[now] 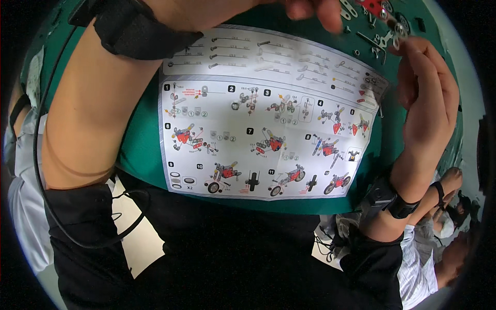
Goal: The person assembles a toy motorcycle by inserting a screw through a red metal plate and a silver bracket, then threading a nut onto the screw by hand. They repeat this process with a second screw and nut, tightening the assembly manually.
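Note:
At the upper right, my right hand (426,85) has its thumb and index finger pinched together on a small silver metal part (397,40). Just beyond it shows a red plate piece (373,6); I cannot tell whether the two are joined. My left hand (315,11) reaches in at the top edge, partly cut off and slightly blurred. Its visible fingers are apart, with nothing seen between them. Below both hands lies a printed instruction sheet (232,111) with step pictures of a model motorcycle. My right hand is beside the sheet's upper right corner.
Loose silver metal strips (349,8), screws and nuts lie on the green table (142,147) at the upper right. Near them is a black wheel (402,21). A black cable (37,134) runs along my left arm. Other people (449,258) sit at the lower right.

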`<act>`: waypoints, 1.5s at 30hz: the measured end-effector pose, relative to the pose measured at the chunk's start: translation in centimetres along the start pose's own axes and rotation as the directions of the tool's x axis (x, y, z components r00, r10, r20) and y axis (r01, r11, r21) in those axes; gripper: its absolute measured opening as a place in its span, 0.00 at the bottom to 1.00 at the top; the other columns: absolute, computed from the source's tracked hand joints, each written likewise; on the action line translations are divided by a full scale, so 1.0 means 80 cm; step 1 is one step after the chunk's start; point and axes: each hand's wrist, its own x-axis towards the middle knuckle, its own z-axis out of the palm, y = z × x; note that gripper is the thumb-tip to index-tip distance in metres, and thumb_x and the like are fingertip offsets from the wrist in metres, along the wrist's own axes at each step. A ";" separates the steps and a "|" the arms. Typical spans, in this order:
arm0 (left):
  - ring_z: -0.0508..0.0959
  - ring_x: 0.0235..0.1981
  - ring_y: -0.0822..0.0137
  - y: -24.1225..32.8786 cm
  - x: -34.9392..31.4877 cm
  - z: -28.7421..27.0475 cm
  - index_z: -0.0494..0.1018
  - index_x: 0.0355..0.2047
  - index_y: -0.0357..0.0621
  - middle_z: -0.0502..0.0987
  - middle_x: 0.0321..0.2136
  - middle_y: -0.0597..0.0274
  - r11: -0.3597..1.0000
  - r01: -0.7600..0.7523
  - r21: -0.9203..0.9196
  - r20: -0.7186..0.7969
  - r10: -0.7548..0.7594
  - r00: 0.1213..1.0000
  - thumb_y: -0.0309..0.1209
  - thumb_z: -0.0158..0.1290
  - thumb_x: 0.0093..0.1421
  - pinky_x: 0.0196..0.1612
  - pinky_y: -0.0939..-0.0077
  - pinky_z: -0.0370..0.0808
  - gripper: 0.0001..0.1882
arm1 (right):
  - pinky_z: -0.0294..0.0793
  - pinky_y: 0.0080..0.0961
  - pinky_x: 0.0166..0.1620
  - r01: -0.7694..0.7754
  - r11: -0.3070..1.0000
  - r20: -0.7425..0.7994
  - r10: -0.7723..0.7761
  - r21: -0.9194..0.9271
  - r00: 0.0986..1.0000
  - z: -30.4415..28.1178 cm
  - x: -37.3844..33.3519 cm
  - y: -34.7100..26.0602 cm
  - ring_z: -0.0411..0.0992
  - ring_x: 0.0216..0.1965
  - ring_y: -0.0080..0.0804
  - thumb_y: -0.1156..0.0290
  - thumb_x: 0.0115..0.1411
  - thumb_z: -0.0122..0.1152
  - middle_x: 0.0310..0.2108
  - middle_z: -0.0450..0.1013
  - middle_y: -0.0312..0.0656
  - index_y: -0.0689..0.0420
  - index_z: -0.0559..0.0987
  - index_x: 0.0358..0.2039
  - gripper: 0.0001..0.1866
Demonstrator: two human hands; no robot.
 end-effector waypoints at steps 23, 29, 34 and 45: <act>0.62 0.05 0.78 -0.012 0.011 -0.025 0.69 0.41 0.41 0.75 0.19 0.65 0.990 -0.099 0.099 -0.229 0.119 0.966 0.34 0.49 0.68 0.10 0.85 0.55 0.09 | 0.50 0.19 0.21 0.008 0.943 0.396 0.133 -0.334 0.909 -0.005 -0.009 -0.013 0.55 0.19 0.11 0.72 0.59 0.67 0.15 0.61 0.28 0.64 0.76 0.26 0.11; 0.62 0.05 0.78 -0.001 0.020 0.004 0.67 0.44 0.42 0.76 0.20 0.63 0.997 -0.074 -0.037 -0.449 0.049 0.892 0.33 0.51 0.68 0.09 0.85 0.55 0.10 | 0.50 0.20 0.21 0.064 0.918 0.352 0.085 -0.391 0.932 -0.005 0.003 -0.001 0.55 0.19 0.12 0.71 0.60 0.66 0.15 0.61 0.29 0.64 0.75 0.25 0.12; 0.61 0.05 0.79 -0.019 0.021 -0.012 0.66 0.45 0.43 0.79 0.23 0.61 0.966 -0.149 0.209 -0.281 0.205 0.938 0.33 0.50 0.68 0.09 0.86 0.54 0.10 | 0.51 0.19 0.21 0.146 0.909 0.298 -0.025 -0.391 0.954 -0.004 0.008 0.014 0.56 0.19 0.11 0.70 0.61 0.65 0.15 0.63 0.29 0.63 0.75 0.25 0.12; 0.62 0.05 0.78 -0.014 0.013 -0.016 0.67 0.44 0.44 0.80 0.26 0.59 0.980 -0.163 0.114 -0.305 0.191 0.933 0.31 0.50 0.67 0.08 0.87 0.55 0.08 | 0.52 0.18 0.21 0.081 0.905 0.185 -0.003 -0.417 0.983 -0.009 0.006 0.015 0.58 0.19 0.10 0.67 0.61 0.66 0.15 0.64 0.28 0.61 0.73 0.24 0.14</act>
